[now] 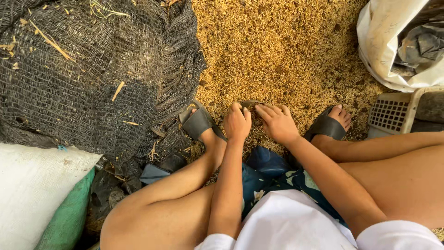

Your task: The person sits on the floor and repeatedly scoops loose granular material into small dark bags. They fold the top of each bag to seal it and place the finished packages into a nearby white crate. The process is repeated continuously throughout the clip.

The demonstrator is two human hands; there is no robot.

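Note:
I squat over a wide layer of golden unhusked grain [286, 51] spread on the ground. My left hand [237, 123] is curled with its fingers pressed down into the grain between my feet. My right hand [276, 122] lies just beside it, fingers bent and touching the grain and a small dark object [252, 103] that sits at both hands' fingertips. Whether either hand grips that object is hidden. My feet wear dark slip-on sandals, the left one [198, 122] and the right one [327, 127].
A heap of black mesh netting [92, 74] with bits of straw lies at the left. Below it are a white sack [32, 185] and a green cloth [69, 217]. A white bag [384, 51] and a pale plastic crate [393, 113] stand at the right.

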